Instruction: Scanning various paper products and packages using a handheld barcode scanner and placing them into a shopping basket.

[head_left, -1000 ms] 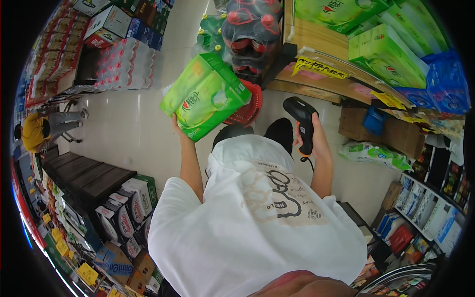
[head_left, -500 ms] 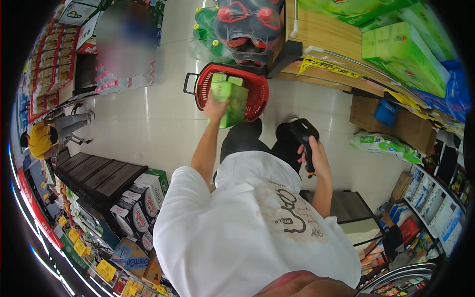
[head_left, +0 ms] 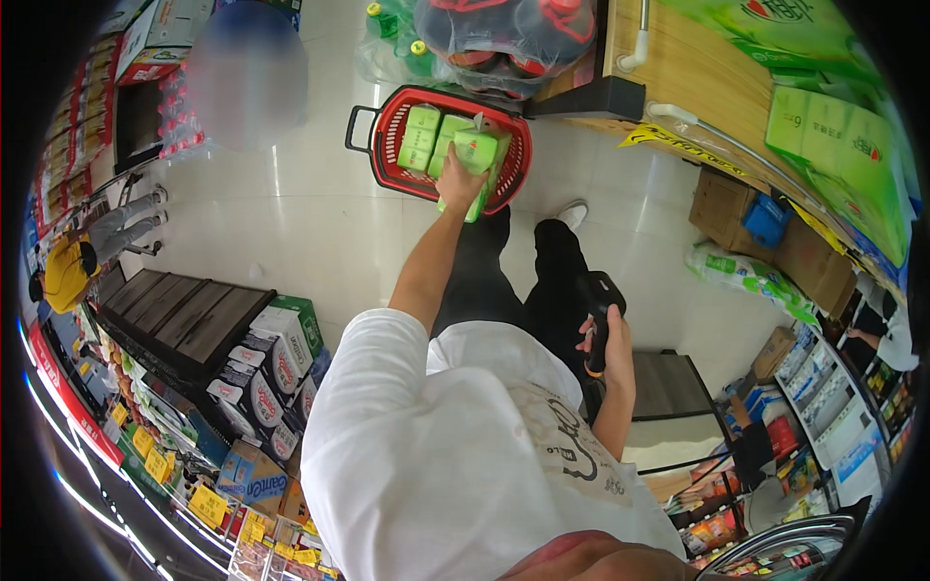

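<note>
Red plastic basket [head_left: 387, 165] sat on the pale tiled floor [head_left: 291, 242], green packs inside; the left hand [head_left: 460, 184] reached down over its near rim, fingers wrapped around a green multipack [head_left: 480, 155] that stood half in the basket. Further right, the right hand [head_left: 605, 339] hung by the leg, fingers curled tight round the handle of a black handheld scanner [head_left: 601, 300].

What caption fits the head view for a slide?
Left hand lowers a green pack into a red basket; right hand holds a black scanner.
</note>
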`<state>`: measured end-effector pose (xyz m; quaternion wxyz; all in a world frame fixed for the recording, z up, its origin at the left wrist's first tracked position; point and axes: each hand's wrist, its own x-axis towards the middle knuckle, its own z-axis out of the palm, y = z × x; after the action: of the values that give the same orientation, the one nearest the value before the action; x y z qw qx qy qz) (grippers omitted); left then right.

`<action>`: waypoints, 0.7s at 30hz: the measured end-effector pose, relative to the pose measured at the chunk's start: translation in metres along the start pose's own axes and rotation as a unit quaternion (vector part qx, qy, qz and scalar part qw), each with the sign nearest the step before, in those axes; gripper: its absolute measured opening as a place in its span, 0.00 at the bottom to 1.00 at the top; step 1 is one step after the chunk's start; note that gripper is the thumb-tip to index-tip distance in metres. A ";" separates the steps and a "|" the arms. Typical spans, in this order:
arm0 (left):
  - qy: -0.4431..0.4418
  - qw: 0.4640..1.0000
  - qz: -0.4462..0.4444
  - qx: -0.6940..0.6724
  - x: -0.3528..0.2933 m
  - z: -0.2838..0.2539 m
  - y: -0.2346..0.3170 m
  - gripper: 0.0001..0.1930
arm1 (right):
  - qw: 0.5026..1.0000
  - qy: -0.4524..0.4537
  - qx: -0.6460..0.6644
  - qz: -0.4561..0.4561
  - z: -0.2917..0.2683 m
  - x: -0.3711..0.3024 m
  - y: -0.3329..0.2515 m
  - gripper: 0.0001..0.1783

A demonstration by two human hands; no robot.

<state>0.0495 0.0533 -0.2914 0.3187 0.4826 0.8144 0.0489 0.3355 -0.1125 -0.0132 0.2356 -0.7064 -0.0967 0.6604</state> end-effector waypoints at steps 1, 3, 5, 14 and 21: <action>0.021 1.000 0.006 0.001 0.003 0.005 -0.001 0.56 | 1.000 -0.005 0.007 -0.003 0.004 0.004 0.003 0.32; 0.038 0.999 0.010 -0.001 0.009 0.016 -0.005 0.56 | 1.000 0.000 -0.004 0.016 0.008 0.006 0.010 0.32; 0.029 0.999 0.010 -0.017 0.014 0.026 -0.013 0.55 | 1.000 0.011 -0.005 0.028 0.012 0.005 0.014 0.32; -0.301 0.952 -0.048 0.018 0.067 0.090 -0.100 0.35 | 0.997 0.045 -0.045 0.044 0.021 0.012 0.002 0.30; -0.308 0.942 -0.128 0.038 0.034 0.090 -0.075 0.29 | 0.996 0.040 -0.067 0.048 0.036 0.027 0.011 0.32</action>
<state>0.0328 0.0206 -0.4080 0.5389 0.3773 0.7326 -0.1749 0.3012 -0.1027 -0.0434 0.1591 -0.7503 -0.0969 0.6344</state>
